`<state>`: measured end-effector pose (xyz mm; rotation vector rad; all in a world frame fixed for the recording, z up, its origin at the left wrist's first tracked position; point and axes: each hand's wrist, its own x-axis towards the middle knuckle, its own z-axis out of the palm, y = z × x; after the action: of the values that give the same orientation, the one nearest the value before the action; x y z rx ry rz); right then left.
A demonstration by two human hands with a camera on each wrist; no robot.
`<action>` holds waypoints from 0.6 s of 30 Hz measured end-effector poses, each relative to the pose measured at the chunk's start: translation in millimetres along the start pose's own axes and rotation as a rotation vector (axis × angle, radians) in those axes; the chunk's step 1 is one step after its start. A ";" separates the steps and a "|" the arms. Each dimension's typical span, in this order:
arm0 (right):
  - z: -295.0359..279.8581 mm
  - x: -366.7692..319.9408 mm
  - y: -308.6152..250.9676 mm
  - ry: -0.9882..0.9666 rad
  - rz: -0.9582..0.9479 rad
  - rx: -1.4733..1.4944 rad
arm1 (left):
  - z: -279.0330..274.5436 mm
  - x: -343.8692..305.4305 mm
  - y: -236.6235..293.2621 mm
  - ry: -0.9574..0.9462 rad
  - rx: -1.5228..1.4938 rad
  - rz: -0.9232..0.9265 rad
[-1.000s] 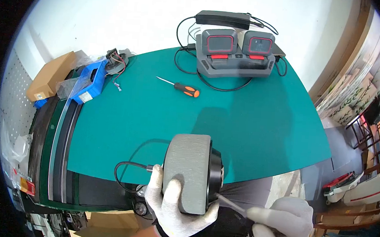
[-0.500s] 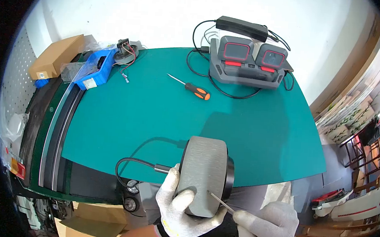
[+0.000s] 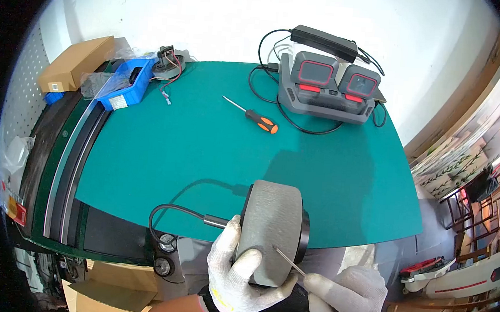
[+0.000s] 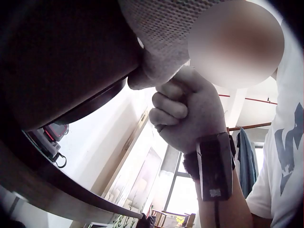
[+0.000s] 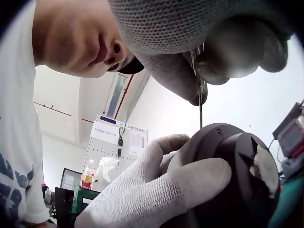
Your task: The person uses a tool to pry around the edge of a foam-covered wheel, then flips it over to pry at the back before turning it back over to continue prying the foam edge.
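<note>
A round device with a grey textured band [image 3: 269, 230] and a black rim is gripped from below and the left by my gloved left hand [image 3: 240, 280]. A cable [image 3: 184, 208] runs into its left side beside the fingers. My gloved right hand [image 3: 347, 299] pinches a thin screwdriver [image 3: 290, 260], whose tip meets the band's lower part. In the right wrist view the metal shaft [image 5: 201, 111] points down at the device's dark edge [image 5: 216, 133], with the left hand [image 5: 156, 190] around the body.
An orange-and-black screwdriver [image 3: 261, 122] lies mid-table. Behind it stand a two-battery charger [image 3: 326, 103] and a black adapter [image 3: 324, 43]. At the back left are a blue bin [image 3: 128, 92], a wired part [image 3: 168, 66] and a cardboard box [image 3: 75, 64]. An open carton [image 3: 115, 297] sits below.
The device has shifted right in the head view, and both hands with it. The screwdriver tip has gone from the black rim side to the grey band. The camera view has also shifted.
</note>
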<state>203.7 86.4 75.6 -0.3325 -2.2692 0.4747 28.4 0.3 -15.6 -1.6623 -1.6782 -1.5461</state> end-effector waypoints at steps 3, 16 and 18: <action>0.5 0.8 0.3 0.004 -0.009 -0.014 | -1.2 1.4 0.6 -0.031 0.012 0.011; 3.8 1.8 0.5 -0.018 -0.007 0.033 | 0.5 0.4 -0.9 -0.005 -0.044 0.004; 3.7 2.1 0.1 -0.021 -0.005 0.029 | -0.1 0.8 -0.6 -0.016 -0.037 0.021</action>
<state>199.5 86.4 74.6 -0.3084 -2.2805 0.5099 27.6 0.8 -15.2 -1.7095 -1.6438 -1.5678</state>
